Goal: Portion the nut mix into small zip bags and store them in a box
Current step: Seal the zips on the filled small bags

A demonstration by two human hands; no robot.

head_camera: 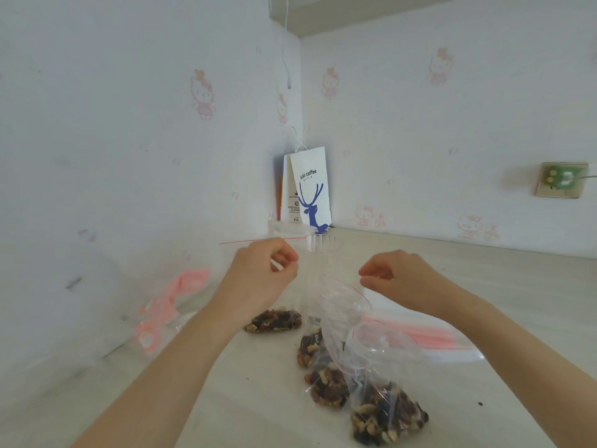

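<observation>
Nearest, low on the right of the table [252, 399]: filled zip bag [389, 415] of nut mix, slumped on its side. Just beyond and touching it, second filled bag [326, 386]; further left, behind the left wrist, third filled bag [274, 320]. Probably light, soft and shifting under the fingers, slick in the film; best pinched at the red zip strip, not squeezed round the nuts, likely brittle.

Above these, clear bag top [342, 295] standing up, mouth loose. Left hand [263, 273] and right hand [399, 278] raised either side of it, well apart, fingers curled, thumb near forefinger as for a pinch; grip on any film impossible to judge.

Right of the bags, flat stack of empty bags [429, 339]; left, pink-printed packet [168, 302]. Further off, something clear [319, 244], perhaps the box, too faint to confirm.

Pale, smooth-looking tabletop. In the far corner, white paper coffee bag [310, 189]; cartoon-cat wallpaper [202, 95]; wall socket [560, 179] on the right.
</observation>
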